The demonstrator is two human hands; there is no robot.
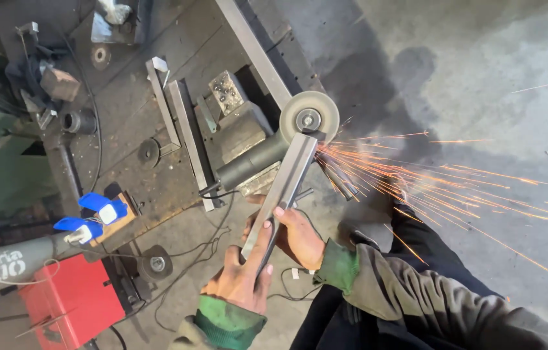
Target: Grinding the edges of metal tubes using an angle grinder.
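At grinding disc [308,117], lower edge: upper end of steel bar [285,186] pressed against it, sparks [442,185] streaming right of disc. I judge grinding step in hand. Below disc, left hand [243,279] wrapped tight round bar's lower end; right hand [293,232] closed on bar midway. Grinder body [251,163] lies left of disc on table [125,110]. Next I'd need steady pressure, slow feed across disc.

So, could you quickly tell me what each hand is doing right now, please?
Left hand: closed on the near end of the metal bar.
Right hand: fingers wrapped around the same bar, just beyond the left.
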